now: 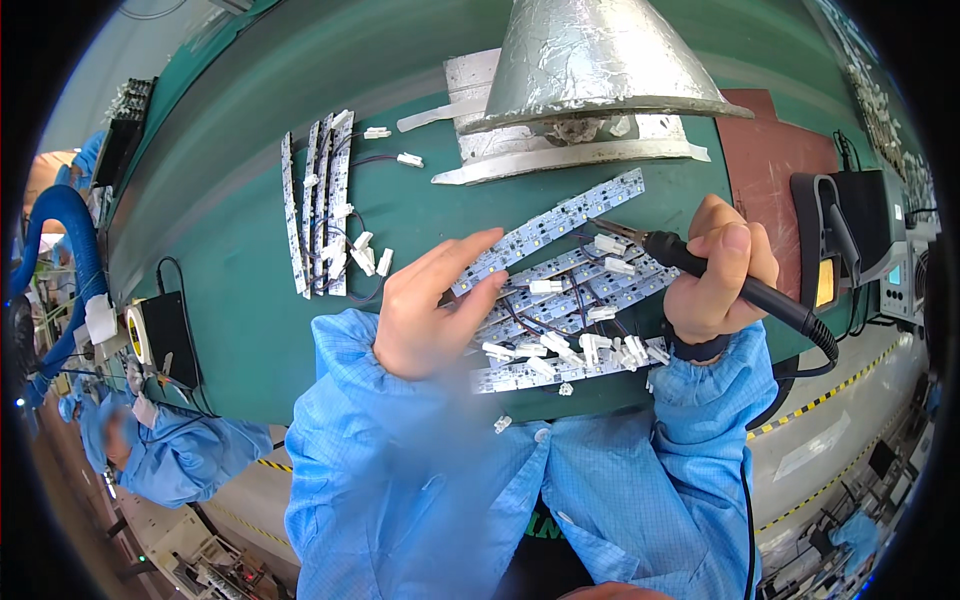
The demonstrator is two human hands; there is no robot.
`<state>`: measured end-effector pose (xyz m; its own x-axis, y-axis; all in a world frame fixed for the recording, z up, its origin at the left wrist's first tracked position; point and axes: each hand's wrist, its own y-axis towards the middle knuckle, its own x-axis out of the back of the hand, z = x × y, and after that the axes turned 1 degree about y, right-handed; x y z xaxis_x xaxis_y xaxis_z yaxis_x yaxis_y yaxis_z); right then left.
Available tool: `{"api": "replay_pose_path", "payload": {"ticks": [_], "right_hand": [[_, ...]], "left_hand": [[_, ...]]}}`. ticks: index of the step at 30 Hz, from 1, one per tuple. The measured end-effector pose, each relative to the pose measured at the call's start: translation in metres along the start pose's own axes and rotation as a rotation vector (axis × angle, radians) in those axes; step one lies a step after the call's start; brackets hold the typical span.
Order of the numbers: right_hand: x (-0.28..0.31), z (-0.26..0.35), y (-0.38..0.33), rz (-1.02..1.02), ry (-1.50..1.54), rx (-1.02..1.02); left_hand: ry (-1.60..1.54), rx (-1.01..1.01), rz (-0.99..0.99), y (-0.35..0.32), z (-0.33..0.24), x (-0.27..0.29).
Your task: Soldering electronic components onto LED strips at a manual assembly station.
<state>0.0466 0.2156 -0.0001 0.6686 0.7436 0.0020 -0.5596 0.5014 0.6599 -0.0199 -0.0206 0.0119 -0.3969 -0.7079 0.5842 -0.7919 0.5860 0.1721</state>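
My left hand (435, 305) pinches the left end of a white LED strip board (550, 228) between thumb and fingers, its right end angled up and away from me. In my right hand (722, 275) is a soldering iron (690, 258), gripped like a pen, with its tip at or very near the board's lower edge. I cannot tell whether the tip touches. Beneath and nearer to me lie several more LED strip boards (640, 290) in a loose pile, with dark wires and white plug connectors (590, 345) across them.
Several LED strips (320, 205) with wired connectors lie at left. A foil-covered funnel hood (600, 60) stands at the back. At right are a soldering iron stand (825, 235) and a soldering station (900, 280). A black box (168, 340) sits left; a co-worker (175, 450) is beyond.
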Motion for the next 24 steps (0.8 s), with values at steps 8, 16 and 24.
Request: {"api": "replay_pose_path", "payload": {"ticks": [8, 16, 24], "right_hand": [[0.010, -0.004, 0.017, -0.239, 0.022, -0.043], [0.023, -0.015, 0.020, -0.282, -0.139, -0.103], [0.026, -0.020, 0.017, -0.248, -0.183, -0.124]], "left_hand": [[0.013, 0.028, 0.009, 0.001, 0.000, 0.001], [-0.006, 0.041, 0.011, -0.003, 0.003, 0.000], [-0.042, 0.047, 0.018, -0.003, 0.006, -0.004]]}}
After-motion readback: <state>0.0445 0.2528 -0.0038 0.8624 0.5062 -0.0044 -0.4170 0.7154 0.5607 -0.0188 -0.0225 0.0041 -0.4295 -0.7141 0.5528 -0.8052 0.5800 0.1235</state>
